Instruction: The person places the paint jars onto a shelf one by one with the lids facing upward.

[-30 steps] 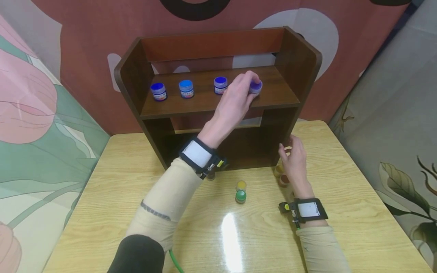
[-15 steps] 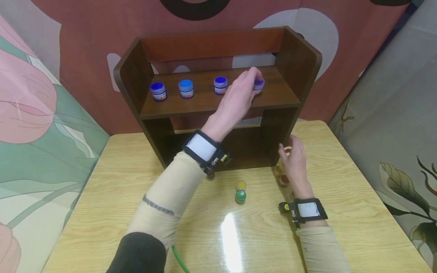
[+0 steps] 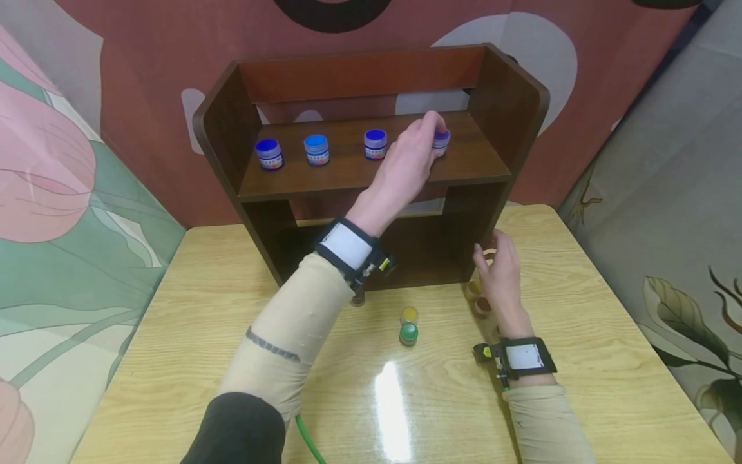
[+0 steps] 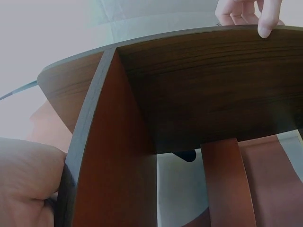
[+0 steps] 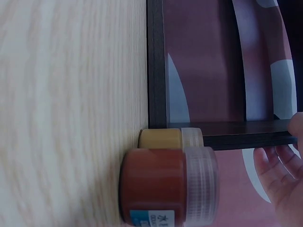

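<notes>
My left hand point(image 3: 402, 164) reaches over the upper board of a dark brown wooden shelf point(image 3: 342, 185). Its fingertips hold a small paint jar with a purple-blue lid point(image 3: 442, 143) at the right end of a row; the hand covers part of the jar. To its left stand paint jars with a dark blue lid point(image 3: 375, 144), a light blue lid point(image 3: 316, 150) and another dark blue lid point(image 3: 270, 154). My right hand point(image 3: 503, 274) grips the shelf's right side panel point(image 4: 213, 85) low down, with the thumb on the inner face and the fingers outside.
Next to the right hand, a red-brown paint jar point(image 5: 154, 182) and an ochre one point(image 5: 161, 138) stand on the wooden table point(image 3: 191, 322). Jars with a yellow lid point(image 3: 409, 314) and a green lid point(image 3: 408, 334) stand before the shelf. A dark jar point(image 3: 357, 298) is partly hidden behind the left wrist.
My left hand has shifted slightly right and back along the upper board, with the purple-blue-lidded paint jar between its fingers. The right hand has stayed in place on the side panel.
</notes>
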Available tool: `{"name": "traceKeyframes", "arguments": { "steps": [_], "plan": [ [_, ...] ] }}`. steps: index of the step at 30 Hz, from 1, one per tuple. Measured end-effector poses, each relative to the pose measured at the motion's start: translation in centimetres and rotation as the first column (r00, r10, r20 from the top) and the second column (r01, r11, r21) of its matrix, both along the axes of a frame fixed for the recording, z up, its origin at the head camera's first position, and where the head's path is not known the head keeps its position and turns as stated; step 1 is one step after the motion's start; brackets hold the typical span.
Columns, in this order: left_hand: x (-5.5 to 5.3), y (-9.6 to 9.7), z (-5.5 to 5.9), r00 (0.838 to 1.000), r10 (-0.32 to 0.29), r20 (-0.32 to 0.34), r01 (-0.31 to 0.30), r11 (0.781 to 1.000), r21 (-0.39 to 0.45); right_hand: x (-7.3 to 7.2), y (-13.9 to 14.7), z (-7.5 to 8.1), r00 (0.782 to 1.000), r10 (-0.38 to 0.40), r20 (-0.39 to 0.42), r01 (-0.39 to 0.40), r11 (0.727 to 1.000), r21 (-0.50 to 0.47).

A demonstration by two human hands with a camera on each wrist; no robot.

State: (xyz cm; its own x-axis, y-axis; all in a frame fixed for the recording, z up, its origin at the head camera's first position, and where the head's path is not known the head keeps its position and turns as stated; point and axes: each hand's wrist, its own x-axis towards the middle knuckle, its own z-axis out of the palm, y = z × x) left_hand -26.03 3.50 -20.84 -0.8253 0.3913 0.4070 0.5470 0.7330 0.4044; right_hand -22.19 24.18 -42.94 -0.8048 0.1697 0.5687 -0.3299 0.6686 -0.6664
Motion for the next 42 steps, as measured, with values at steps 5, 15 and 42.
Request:
{"name": "traceKeyframes", "arguments": {
  "steps": [5, 15, 42],
  "plan": [
    [-0.04, 0.09, -0.03, 1.0, 0.018, 0.018, -0.018, 1.0, 0.004, 0.07, 0.04, 0.03, 1.0, -0.003, -0.002, 0.003, 1.0, 0.003],
    [0.09, 0.14, -0.01, 0.999, 0.036, 0.041, -0.036, 0.999, 0.014, 0.07, 0.09, -0.01, 1.0, -0.022, 0.014, 0.021, 1.0, 0.02],
    [0.49, -0.22, -0.1, 0.999, 0.047, -0.005, -0.047, 0.999, 0.028, 0.05, -0.03, -0.07, 1.0, -0.008, -0.004, 0.008, 1.0, 0.015]
  ]
}}
